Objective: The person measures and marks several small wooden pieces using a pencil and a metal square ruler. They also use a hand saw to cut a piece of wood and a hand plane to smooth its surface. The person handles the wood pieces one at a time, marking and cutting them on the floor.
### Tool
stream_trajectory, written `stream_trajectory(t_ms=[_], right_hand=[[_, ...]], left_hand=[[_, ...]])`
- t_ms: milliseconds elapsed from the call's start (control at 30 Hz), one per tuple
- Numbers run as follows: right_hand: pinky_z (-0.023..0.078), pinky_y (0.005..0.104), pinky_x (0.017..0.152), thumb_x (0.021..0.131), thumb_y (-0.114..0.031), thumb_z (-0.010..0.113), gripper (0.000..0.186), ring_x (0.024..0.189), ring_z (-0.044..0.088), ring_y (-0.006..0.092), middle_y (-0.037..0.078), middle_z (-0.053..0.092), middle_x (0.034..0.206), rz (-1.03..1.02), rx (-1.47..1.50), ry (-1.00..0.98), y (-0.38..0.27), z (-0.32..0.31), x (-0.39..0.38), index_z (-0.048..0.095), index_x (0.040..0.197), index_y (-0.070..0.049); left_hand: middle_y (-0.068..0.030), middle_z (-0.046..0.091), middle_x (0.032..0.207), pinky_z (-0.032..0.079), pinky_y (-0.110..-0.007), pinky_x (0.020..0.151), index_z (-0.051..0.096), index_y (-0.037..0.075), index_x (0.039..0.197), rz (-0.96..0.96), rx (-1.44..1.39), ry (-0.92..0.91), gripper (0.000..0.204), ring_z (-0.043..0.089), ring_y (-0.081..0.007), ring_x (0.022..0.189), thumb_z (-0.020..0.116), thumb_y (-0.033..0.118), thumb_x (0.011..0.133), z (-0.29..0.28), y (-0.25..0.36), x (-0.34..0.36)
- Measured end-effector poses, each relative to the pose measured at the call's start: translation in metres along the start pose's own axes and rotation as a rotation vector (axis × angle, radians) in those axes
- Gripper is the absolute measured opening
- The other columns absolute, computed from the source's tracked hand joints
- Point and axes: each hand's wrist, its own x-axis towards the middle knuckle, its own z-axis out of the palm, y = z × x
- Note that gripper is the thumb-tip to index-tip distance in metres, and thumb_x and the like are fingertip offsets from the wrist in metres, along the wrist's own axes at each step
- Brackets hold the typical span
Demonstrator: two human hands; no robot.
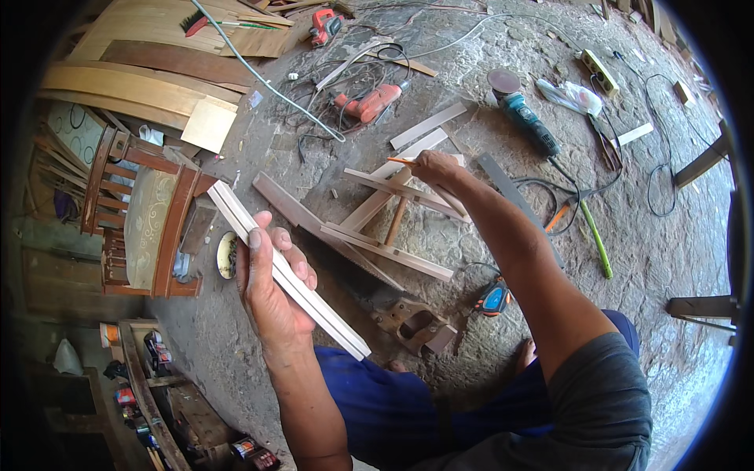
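My left hand (275, 286) is closed around a pale grooved wooden strip (322, 314), held tilted above the floor. Farther off, my right hand (436, 166) grips an orange pencil (400, 161) whose tip points left. Beneath that hand, light wooden slats (385, 257) lie on the ground around a brown round rod (397, 220). A handsaw (415, 326) rests in front of my legs, its blade partly shadowed. Close to my right forearm is a blue and orange tape measure (495, 298). What my right palm covers is hidden.
An angle grinder (522, 118), a red power drill (369, 102) and tangled cords lie on the rough floor ahead. On the right are a green stick (597, 239) and a power strip (599, 72). A wooden chair (165, 228) and a wooden tool tray (141, 377) stand left.
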Motion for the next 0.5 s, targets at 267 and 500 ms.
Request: stream_trajectory(t_ms=[267, 500], right_hand=[[0.055, 0.0475, 0.082, 0.088, -0.045, 0.067, 0.046, 0.098, 0.072, 0.0368, 0.019, 0.075, 0.106, -0.048, -0.04, -0.138, 0.009, 0.0, 0.007, 0.075, 0.106, -0.003], [0.054, 0.045, 0.077, 0.09, -0.049, 0.066, 0.053, 0.087, 0.071, 0.029, 0.021, 0.074, 0.094, -0.098, 0.151, -0.08, 0.031, -0.007, 0.014, 0.074, 0.102, 0.002]], left_hand=[[-0.0019, 0.059, 0.089, 0.047, -0.023, 0.045, 0.055, 0.007, 0.133, -0.006, -0.013, 0.005, 0.036, 0.056, -0.0074, 0.059, 0.057, 0.031, 0.106, -0.003, -0.002, 0.004], [-0.0012, 0.06, 0.088, 0.047, -0.023, 0.044, 0.058, 0.007, 0.13, -0.007, 0.012, 0.007, 0.034, 0.057, -0.0075, 0.058, 0.059, 0.032, 0.105, 0.006, -0.01, 0.009]])
